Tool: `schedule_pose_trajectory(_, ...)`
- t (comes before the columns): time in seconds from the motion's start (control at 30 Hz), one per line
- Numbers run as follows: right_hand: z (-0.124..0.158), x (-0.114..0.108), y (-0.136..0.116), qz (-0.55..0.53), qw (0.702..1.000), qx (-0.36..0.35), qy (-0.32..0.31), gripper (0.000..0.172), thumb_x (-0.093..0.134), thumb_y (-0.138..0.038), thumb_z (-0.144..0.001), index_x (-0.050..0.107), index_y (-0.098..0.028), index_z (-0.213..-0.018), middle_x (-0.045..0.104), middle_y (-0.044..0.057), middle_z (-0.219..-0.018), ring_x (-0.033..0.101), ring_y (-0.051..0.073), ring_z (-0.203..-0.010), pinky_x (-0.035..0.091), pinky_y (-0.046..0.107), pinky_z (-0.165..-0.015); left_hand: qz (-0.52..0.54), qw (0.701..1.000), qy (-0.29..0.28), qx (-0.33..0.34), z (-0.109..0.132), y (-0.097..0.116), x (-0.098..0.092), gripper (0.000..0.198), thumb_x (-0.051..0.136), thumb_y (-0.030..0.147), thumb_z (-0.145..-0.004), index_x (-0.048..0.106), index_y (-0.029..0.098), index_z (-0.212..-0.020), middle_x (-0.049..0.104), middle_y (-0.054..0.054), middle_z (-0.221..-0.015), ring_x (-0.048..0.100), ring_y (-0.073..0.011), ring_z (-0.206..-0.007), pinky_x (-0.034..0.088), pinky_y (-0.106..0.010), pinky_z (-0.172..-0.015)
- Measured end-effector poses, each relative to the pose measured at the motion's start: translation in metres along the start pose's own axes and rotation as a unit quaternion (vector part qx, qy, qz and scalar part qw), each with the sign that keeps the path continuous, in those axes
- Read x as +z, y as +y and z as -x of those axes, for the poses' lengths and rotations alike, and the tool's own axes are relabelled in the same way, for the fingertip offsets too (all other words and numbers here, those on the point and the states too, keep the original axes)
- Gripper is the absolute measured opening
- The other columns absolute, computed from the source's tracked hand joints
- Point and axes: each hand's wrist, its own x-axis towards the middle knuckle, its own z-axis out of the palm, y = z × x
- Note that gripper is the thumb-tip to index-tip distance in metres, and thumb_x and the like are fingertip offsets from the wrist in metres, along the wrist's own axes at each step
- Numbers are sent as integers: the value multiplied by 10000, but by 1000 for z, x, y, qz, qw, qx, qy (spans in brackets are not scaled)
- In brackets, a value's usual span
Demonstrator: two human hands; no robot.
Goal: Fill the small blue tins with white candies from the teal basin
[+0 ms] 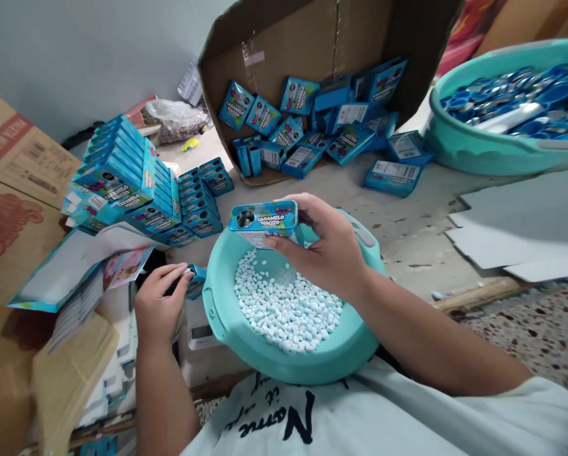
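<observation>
In apparent filling, a blue rectangular printed box point(265, 220) is clamped by the right hand point(334, 253), a second box point(197, 285) touched by the left hand point(157, 301), grip unclear; level handling seems needed.

"CARAMELO MACIZO" on boxes point(263, 220), "Name" on shirt point(369, 418)

Brown carton point(20, 177) with red print, far left; clear bag point(176, 126); pale flat sheets point(525, 221), right.
</observation>
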Motion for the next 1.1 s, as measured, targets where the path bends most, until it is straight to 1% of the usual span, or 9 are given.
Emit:
schedule_pose_trajectory(0.27, -1, 0, 2, 11, 1000, -10, -11, 278, 716, -302, -907, 608, -202, -1143, 695, 84, -1101, 676, 224, -970, 557, 377, -869, -31, 999, -23, 32, 3, -2, -1, 261, 661, 337, -945, 767, 130, -1063, 753, -108, -1018, 720, -208, -941, 577, -330, -865)
schedule_pose_trajectory(0.4, -1, 0, 1, 11, 1000, 1, -6, 308, 713, -368, -917, 608, -206, -1157, 689, 82, -1106, 671, 221, -977, 558, 370, -866, -27, 999, -28, 19, 7, -1, 2, 354, 651, 362, -950, 713, 134, -1214, 760, -128, -1110, 731, -215, -955, 579, -354, -898)
schedule_pose_trajectory(0.5, -2, 1, 0, 9, 1000, -4, -2, 335, 722, -398, -912, 612, -205, -1163, 686, 80, -1100, 672, 224, -978, 560, 377, -873, -24, 999, -21, 10, 11, 1, 2, 368, 660, 370, -940, 704, 156, -1236, 770, -120, -1112, 741, -212, -947, 578, -348, -905)
schedule_pose_trajectory(0.57, -2, 1, 1, 7, 1000, -11, -3, 331, 730, -372, -905, 616, -203, -1166, 688, 77, -1094, 677, 225, -972, 563, 380, -878, -31, 999, 20, 6, 13, 3, -1, 329, 676, 351, -924, 725, 159, -1187, 777, -117, -1086, 742, -218, -966, 572, -352, -924)
schedule_pose_trajectory(0.63, -1, 0, 3, 10, 1000, -9, -3, 321, 738, -332, -895, 623, -202, -1164, 692, 73, -1085, 682, 228, -970, 565, 387, -887, -34, 995, 89, -17, 15, 4, -7, 277, 672, 325, -919, 744, 151, -1123, 781, -117, -1044, 742, -223, -970, 570, -362, -931)
schedule_pose_trajectory(0.77, 3, -2, 8, 17, 1000, 6, 6, 309, 745, -313, -881, 636, -233, -1158, 697, 67, -1086, 687, 247, -954, 577, 427, -897, -29, 970, 207, -123, 17, 9, -25, 268, 624, 348, -937, 762, 127, -999, 778, -108, -943, 744, -228, -921, 586, -379, -880)
schedule_pose_trajectory(0.9, 4, -2, 8, 22, 1000, 21, 1, 266, 721, -331, -900, 638, -290, -1149, 700, 51, -1113, 689, 259, -942, 595, 456, -894, 1, 928, 303, -215, 19, 15, -42, 261, 655, 352, -902, 776, 122, -927, 771, -82, -848, 741, -220, -817, 601, -388, -841)
schedule_pose_trajectory(1.0, 1, 0, 4, 38, 998, 43, 4, 272, 715, -377, -899, 639, -287, -1144, 701, 60, -1130, 688, 275, -944, 604, 479, -903, 14, 913, 330, -239, 22, 18, -45, 236, 683, 351, -869, 778, 142, -921, 770, -57, -828, 738, -217, -793, 610, -401, -840)
schedule_pose_trajectory(1.1, -1, 2, 2, 66, 995, 73, 11, 331, 706, -459, -890, 638, -275, -1157, 694, 80, -1124, 679, 295, -947, 602, 504, -883, 23, 918, 297, -260, 25, 20, -38, 252, 675, 366, -868, 767, 137, -919, 770, -56, -824, 742, -220, -781, 620, -407, -819)
